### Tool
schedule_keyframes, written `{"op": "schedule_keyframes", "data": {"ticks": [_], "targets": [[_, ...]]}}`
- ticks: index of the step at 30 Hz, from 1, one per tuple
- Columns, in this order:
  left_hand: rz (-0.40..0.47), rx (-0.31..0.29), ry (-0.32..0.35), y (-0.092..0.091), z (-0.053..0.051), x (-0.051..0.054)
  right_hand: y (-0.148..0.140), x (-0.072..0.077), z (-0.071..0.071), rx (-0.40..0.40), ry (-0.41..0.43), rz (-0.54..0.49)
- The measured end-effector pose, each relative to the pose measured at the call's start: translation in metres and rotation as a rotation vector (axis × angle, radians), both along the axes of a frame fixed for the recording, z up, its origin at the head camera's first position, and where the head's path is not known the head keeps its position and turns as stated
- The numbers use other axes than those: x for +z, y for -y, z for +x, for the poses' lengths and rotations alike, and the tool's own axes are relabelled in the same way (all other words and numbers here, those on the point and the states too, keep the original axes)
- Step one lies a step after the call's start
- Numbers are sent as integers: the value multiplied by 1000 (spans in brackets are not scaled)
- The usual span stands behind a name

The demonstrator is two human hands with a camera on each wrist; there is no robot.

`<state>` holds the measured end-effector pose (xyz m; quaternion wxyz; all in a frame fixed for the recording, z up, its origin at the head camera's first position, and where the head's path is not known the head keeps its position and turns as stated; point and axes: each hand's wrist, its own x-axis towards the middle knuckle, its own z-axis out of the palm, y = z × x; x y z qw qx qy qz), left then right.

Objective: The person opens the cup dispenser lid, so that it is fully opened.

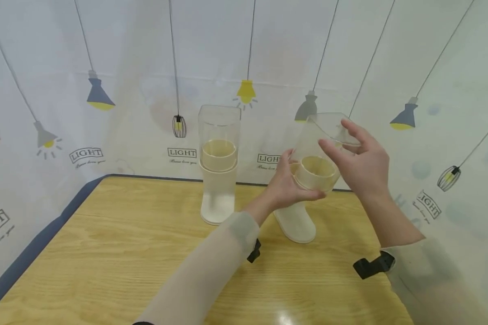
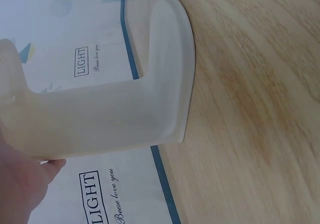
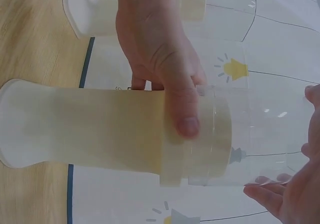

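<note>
- The cream boot-shaped holder [image 1: 297, 223] is at the bench's far side, right of centre; it appears to stand on its foot, its long axis leaning right in the head view.
- Its clear sleeve [image 1: 313, 135] runs along that same axis, its lower end around the cream inner ring [image 1: 317, 178].
- The left hand [image 1: 288, 187], the nearer to the foot, has its grip wrapped around the holder at the collar.
- Higher, the right hand [image 1: 366, 167] grasps the sleeve's upper right side between thumb and fingers.
- Leftward, a second boot-shaped holder [image 1: 217, 198] stands upright on the wooden bench [image 1: 126, 253].
- Behind hangs a lamp-printed sheet [image 1: 138, 36].
</note>
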<state>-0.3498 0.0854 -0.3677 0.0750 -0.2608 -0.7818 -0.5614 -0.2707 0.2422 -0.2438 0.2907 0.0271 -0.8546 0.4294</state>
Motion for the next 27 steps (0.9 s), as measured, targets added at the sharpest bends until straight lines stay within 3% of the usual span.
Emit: {"op": "schedule_keyframes", "data": {"ticks": [14,21,27], "targets": [[19,77,83,5,6,-6,-22,23,21,-7,-170,-70],[-12,113,117,11,8,-8,-45,27,31,-51,-98,-191],[-59,151,94,8,12,-10,-72,16,34,-121,-29,-204]]}}
